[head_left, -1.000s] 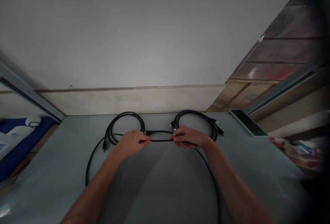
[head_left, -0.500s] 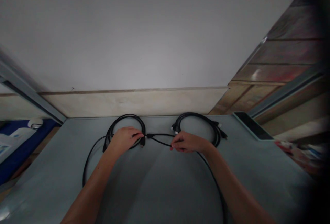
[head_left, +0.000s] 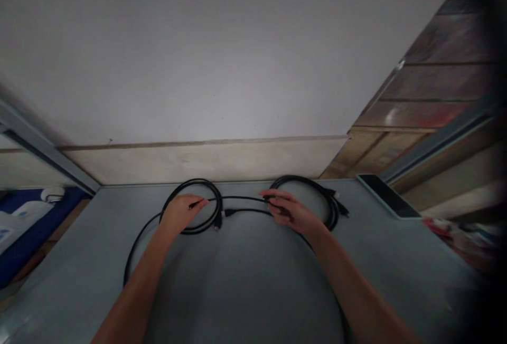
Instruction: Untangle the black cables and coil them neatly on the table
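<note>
Left coil at 11 o'clock, right coil at 1: 2 already wound. Black cable at 12 ran unwound. Left hand clamped on it, fingertips together; right hand at it, fingers partly apart, couldn't tell if gripping.

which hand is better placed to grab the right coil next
The right hand, I'd judge: it is beside the right coil, though the black cable reaches its fingers. The left hand is over at the left coil, pinching that cable, so it would have farther to go.
</note>
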